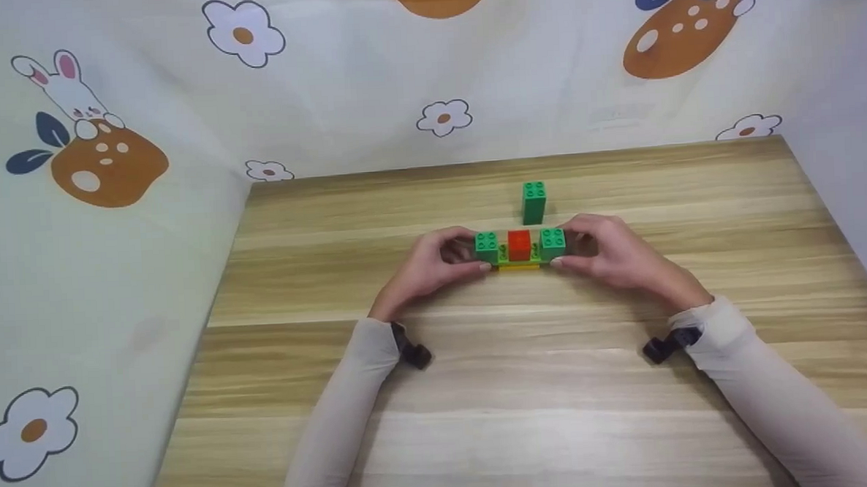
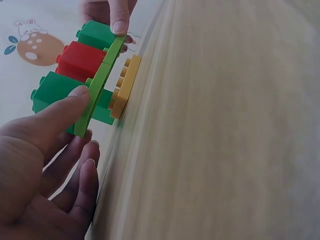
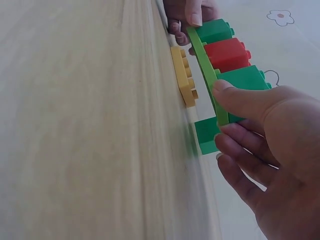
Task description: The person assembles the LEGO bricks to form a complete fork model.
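A light green plate [image 2: 97, 85] carries a red brick [image 1: 519, 245] between two green bricks, the left one [image 1: 486, 246] and the right one [image 1: 553, 243]. My left hand [image 1: 434, 259] pinches the left end of this row, thumb at the near side and fingers behind. At the other end, my right hand [image 1: 613, 249] holds it the same way. Below lies a flat yellow brick [image 3: 183, 77] on the table, its studs facing the plate. Both wrist views show a gap between the two.
Just behind the hands, a tall green block [image 1: 533, 204] stands upright on the wooden table [image 1: 520, 393]. A patterned cloth [image 1: 353, 71] rises along the table's back edge and sides. Each wrist carries a black camera mount.
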`<state>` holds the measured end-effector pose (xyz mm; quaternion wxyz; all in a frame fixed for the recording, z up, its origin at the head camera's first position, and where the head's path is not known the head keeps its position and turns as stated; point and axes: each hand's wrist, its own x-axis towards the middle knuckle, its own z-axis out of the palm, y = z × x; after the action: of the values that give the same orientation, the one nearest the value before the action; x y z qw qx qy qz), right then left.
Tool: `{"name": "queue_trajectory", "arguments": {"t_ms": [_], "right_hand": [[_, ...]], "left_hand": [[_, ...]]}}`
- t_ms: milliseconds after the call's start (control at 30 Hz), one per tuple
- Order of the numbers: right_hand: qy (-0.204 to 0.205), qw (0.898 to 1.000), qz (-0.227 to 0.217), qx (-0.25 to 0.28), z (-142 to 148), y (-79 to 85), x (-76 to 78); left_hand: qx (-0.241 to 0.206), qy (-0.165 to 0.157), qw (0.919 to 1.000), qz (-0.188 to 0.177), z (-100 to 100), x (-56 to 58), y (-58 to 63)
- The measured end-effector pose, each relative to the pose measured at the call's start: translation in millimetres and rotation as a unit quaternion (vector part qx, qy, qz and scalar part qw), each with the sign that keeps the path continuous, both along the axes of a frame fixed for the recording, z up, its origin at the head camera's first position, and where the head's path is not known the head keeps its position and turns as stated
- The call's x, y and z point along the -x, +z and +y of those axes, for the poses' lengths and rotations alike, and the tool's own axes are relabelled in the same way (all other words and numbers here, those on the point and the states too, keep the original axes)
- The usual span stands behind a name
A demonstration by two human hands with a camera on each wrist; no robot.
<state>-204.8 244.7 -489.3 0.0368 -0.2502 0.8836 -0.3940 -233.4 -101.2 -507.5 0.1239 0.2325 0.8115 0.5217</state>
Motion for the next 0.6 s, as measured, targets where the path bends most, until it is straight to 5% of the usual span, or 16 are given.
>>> {"name": "queue_trajectory", "arguments": {"t_ms": [600], "right_hand": [[-0.008,1.000,-0.022,-0.006,-2.4,-4.6,1.2]], "left_hand": [[0.004,-0.018,0.9998,0.002,2.6,0.4,-2.1]]}}
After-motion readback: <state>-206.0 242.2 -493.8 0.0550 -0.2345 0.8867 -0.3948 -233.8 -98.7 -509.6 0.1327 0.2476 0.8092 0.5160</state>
